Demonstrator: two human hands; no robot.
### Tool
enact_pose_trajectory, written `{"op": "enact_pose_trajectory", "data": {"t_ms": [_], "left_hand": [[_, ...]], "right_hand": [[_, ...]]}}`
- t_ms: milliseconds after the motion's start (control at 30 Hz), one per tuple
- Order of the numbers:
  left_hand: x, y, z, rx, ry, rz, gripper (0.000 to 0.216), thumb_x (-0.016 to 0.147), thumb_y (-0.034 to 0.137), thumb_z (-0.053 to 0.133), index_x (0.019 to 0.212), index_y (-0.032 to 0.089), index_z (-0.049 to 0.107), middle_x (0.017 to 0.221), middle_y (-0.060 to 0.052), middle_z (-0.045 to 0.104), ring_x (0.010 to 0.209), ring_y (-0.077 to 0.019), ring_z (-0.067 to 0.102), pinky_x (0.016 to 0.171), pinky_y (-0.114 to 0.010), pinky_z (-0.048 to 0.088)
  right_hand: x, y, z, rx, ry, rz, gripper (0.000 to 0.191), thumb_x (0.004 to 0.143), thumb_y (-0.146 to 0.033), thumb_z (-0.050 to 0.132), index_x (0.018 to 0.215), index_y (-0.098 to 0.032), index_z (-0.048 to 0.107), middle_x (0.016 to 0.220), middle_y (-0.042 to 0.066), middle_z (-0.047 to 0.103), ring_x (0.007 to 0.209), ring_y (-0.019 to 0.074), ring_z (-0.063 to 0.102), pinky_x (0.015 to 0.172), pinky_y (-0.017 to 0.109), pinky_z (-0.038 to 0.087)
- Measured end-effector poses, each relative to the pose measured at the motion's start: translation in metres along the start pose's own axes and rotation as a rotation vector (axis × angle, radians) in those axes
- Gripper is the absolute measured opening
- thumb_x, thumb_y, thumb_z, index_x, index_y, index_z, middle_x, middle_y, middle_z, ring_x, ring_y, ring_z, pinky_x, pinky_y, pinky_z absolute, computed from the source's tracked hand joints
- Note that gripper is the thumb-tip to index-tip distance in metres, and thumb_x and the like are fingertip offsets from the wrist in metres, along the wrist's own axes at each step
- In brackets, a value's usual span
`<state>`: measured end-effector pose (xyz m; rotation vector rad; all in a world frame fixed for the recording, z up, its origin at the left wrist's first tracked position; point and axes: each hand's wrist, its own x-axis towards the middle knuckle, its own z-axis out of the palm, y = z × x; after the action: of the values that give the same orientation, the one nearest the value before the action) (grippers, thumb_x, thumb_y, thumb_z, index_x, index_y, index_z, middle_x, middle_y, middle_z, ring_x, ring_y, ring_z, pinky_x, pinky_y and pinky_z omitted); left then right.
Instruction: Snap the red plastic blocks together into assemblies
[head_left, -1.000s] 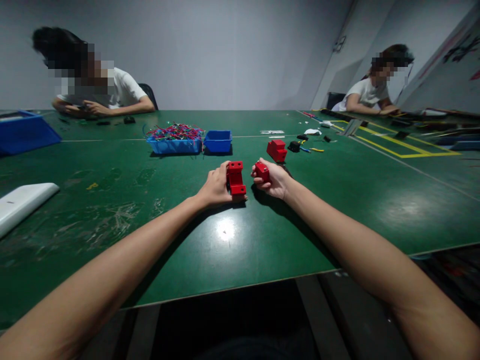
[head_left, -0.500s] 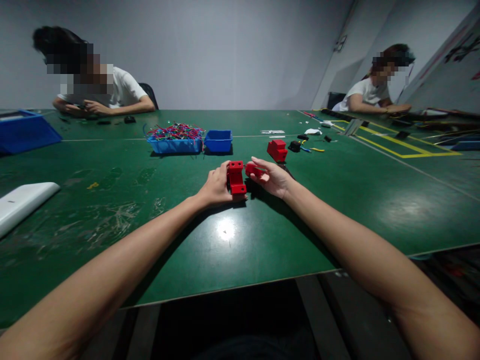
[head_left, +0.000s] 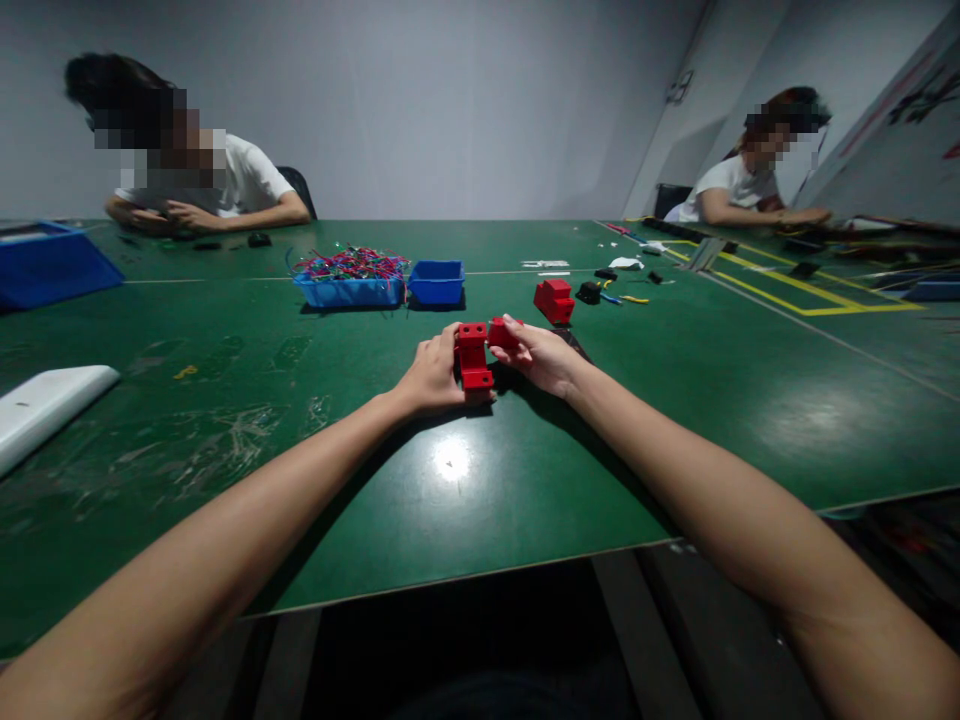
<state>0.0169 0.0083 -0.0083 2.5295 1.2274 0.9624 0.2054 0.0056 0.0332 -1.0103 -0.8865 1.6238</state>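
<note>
My left hand (head_left: 435, 373) is closed around a red bracket-like block (head_left: 474, 358) with round holes in its upper face and one in its lower lip. Close to its right side, my right hand (head_left: 547, 358) pinches a smaller red piece (head_left: 504, 333) between thumb and fingers; part of that piece is hidden by the fingers. The two red parts are very near each other, and I cannot tell whether they touch. Just beyond my right hand, another red block (head_left: 555, 301) with a stepped shape sits on the green table (head_left: 390, 500).
A blue bin of red and green wires (head_left: 352, 288) stands beside a smaller blue bin (head_left: 437, 283). Black parts (head_left: 589, 292) and yellow-and-blue-handled pliers (head_left: 622, 298) lie at right. A white case (head_left: 52, 405) is at left. Two people sit across the table.
My right hand has turned the smaller red piece slightly and raised it a little, with the fingers closing more around it. The left hand and its red block have stayed put.
</note>
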Motion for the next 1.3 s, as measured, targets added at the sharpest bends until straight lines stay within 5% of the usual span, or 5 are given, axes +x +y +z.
{"op": "enact_pose_trajectory", "data": {"t_ms": [200, 367, 533, 800, 1300], "left_hand": [[0.0, 0.001, 0.0, -0.003, 0.005, -0.013, 0.107, 0.054, 0.063, 0.079, 0.137, 0.017, 0.03, 0.129, -0.019, 0.055, 0.117, -0.037, 0.057, 0.099, -0.052, 0.042], [-0.001, 0.001, 0.0, 0.004, 0.001, -0.015, 0.108, 0.054, 0.064, 0.079, 0.137, 0.017, 0.029, 0.129, -0.019, 0.055, 0.116, -0.037, 0.057, 0.099, -0.052, 0.041], [0.0, 0.002, 0.0, -0.001, -0.011, -0.018, 0.107, 0.055, 0.061, 0.08, 0.139, 0.019, 0.029, 0.13, -0.018, 0.054, 0.118, -0.037, 0.056, 0.1, -0.052, 0.04], [-0.001, 0.002, -0.002, -0.002, -0.018, -0.03, 0.108, 0.055, 0.061, 0.08, 0.139, 0.016, 0.029, 0.132, -0.019, 0.053, 0.12, -0.0373, 0.055, 0.102, -0.052, 0.039], [0.0, 0.001, 0.0, -0.003, -0.013, -0.035, 0.109, 0.053, 0.06, 0.081, 0.139, 0.017, 0.031, 0.133, -0.019, 0.052, 0.122, -0.0376, 0.054, 0.103, -0.053, 0.039]], "right_hand": [[-0.001, -0.002, 0.001, -0.021, 0.107, 0.054, 0.036, 0.094, -0.049, 0.052, 0.079, -0.017, 0.058, 0.059, 0.001, 0.06, 0.045, 0.0081, 0.052, 0.039, 0.017, 0.042], [-0.002, -0.004, 0.0, -0.033, 0.086, 0.059, 0.03, 0.096, -0.042, 0.052, 0.081, -0.017, 0.059, 0.063, 0.002, 0.064, 0.045, 0.0068, 0.049, 0.04, 0.017, 0.039], [-0.002, 0.001, -0.005, -0.096, -0.045, -0.073, 0.016, 0.074, -0.017, 0.075, 0.083, -0.017, 0.061, 0.072, 0.0, 0.07, 0.048, 0.0045, 0.047, 0.043, 0.016, 0.033], [-0.001, 0.003, -0.005, -0.18, 0.038, -0.139, 0.03, 0.062, -0.03, 0.083, 0.081, -0.017, 0.064, 0.062, -0.003, 0.062, 0.045, 0.0041, 0.037, 0.042, 0.02, 0.024], [0.006, 0.012, -0.008, -0.462, 0.042, -0.369, 0.03, 0.056, -0.007, 0.071, 0.085, -0.016, 0.074, 0.076, -0.001, 0.072, 0.071, 0.0124, 0.063, 0.076, 0.027, 0.049]]}}
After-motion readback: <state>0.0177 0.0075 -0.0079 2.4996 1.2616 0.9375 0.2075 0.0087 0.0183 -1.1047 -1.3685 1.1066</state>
